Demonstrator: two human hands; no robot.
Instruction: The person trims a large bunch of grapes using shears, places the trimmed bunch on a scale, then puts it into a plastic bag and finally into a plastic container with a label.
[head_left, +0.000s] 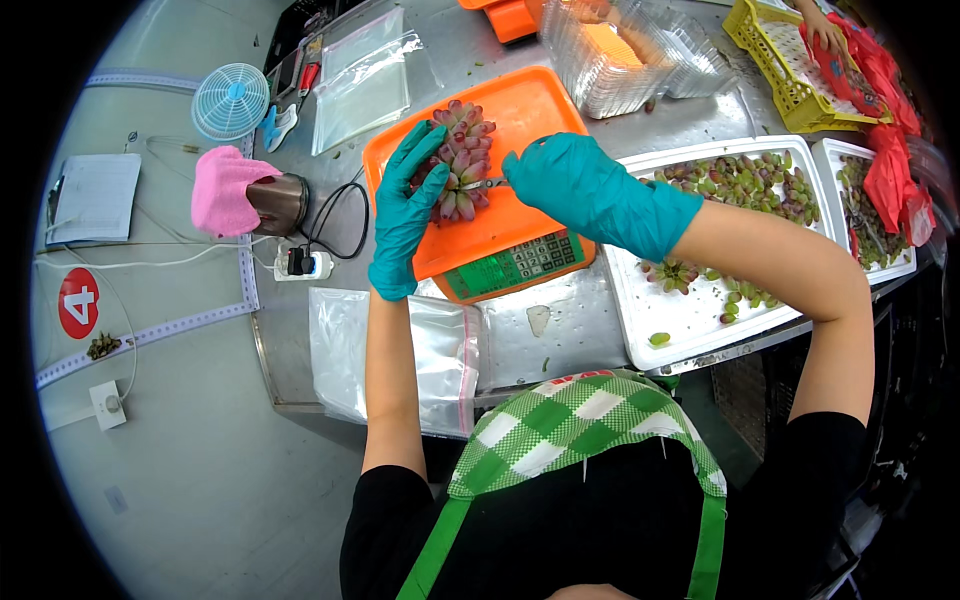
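A cluster of pink-green succulent rosettes (466, 154) lies on the orange tray (525, 97) of a weighing scale (517, 266). My left hand (409, 202), in a teal glove, holds the cluster from its left side, thumb and fingers spread around the leaves. In my gloved right hand (562, 180) is a slim metal tool (491, 183) that looks like small scissors. Its tip reaches in among the leaves of the lower rosette. The fist hides the tool's handle.
At right, a white foam tray (637, 330) holds loose leaves and a small rosette (673, 276). Clear plastic boxes (611, 64) are stacked behind. Plastic bags (390, 349) lie front left, near a power strip (311, 266). Another person's hand (825, 34) is by a yellow crate (795, 105).
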